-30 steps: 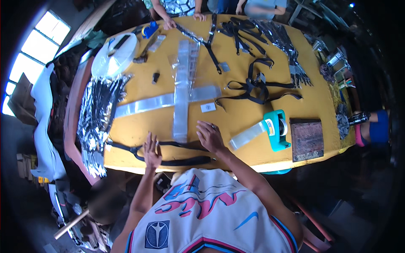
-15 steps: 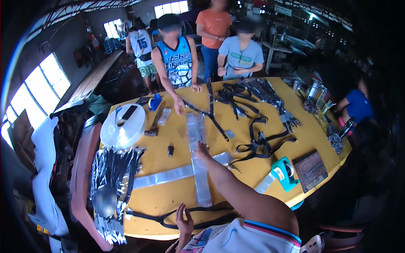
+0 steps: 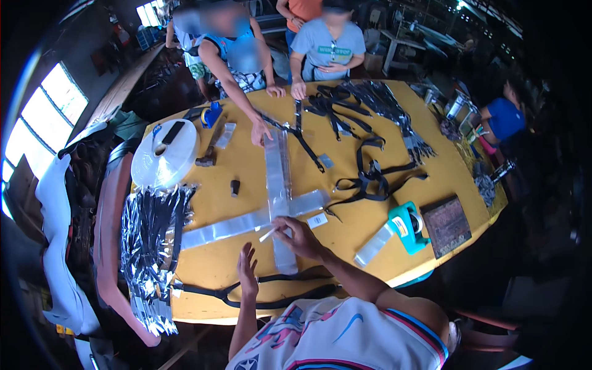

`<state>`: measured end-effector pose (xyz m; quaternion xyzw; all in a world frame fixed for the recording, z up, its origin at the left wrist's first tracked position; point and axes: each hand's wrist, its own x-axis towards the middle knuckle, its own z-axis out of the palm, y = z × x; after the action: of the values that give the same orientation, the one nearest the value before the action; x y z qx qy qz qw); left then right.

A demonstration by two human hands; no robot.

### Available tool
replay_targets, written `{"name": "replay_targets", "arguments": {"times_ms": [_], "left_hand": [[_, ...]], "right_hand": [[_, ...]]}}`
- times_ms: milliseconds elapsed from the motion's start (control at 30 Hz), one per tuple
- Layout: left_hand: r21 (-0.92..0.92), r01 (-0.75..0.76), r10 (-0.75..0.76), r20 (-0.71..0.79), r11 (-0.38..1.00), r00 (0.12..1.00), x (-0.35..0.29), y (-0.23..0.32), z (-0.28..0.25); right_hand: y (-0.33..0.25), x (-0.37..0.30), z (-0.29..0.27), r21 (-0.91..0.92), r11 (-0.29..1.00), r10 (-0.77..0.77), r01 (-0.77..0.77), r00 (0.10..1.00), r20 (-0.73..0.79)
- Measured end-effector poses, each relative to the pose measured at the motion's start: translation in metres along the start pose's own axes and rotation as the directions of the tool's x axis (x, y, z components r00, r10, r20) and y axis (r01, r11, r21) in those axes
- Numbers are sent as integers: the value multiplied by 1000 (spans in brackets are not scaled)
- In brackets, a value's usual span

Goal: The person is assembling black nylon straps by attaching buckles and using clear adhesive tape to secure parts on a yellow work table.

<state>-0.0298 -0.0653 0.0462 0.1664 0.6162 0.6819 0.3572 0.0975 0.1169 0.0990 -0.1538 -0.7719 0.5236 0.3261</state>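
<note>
My right hand [image 3: 297, 237] is over the near part of a clear plastic strip, its fingertips pinched on a small white slip [image 3: 266, 235]. To its left my left hand [image 3: 248, 269] is raised above the table's near side, fingers spread, holding nothing. The clear plastic strip [image 3: 275, 163] runs away from me and crosses a second plastic strip [image 3: 225, 229] lying sideways. A small white card [image 3: 317, 220] lies just right of the crossing. Along the near edge, below my hands, lie black suspenders [image 3: 259, 303].
A co-worker's hand [image 3: 261, 131] is at the strip's far end; another person holds a black strap. Around lie a white roll [image 3: 161, 169], bagged black straps [image 3: 154, 246], a hammer [image 3: 208, 155], black harness straps [image 3: 373, 176], a teal tape dispenser [image 3: 408, 228] and a dark block [image 3: 448, 227].
My right hand has drawn back toward me along the strip and now pinches a white slip. My left hand has lifted a little. The co-worker's hand has reached the strip's far end.
</note>
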Motion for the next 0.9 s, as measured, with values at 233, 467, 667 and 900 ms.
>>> {"name": "replay_targets", "arguments": {"times_ms": [233, 467, 667, 900], "left_hand": [[-163, 443, -309, 511, 882, 802, -3, -1, 49], [-425, 412, -217, 435, 806, 874, -5, 16, 63], [-370, 69, -7, 164, 927, 986, 1, 73, 34], [-396, -122, 119, -32, 910, 992, -14, 87, -5]], "right_hand": [[-32, -109, -12, 469, 819, 335, -330, 939, 76], [-53, -130, -44, 154, 929, 310, -336, 935, 169], [-61, -134, -50, 115, 921, 358, -373, 924, 135], [-62, -128, -42, 40, 940, 321, -339, 918, 231]]}}
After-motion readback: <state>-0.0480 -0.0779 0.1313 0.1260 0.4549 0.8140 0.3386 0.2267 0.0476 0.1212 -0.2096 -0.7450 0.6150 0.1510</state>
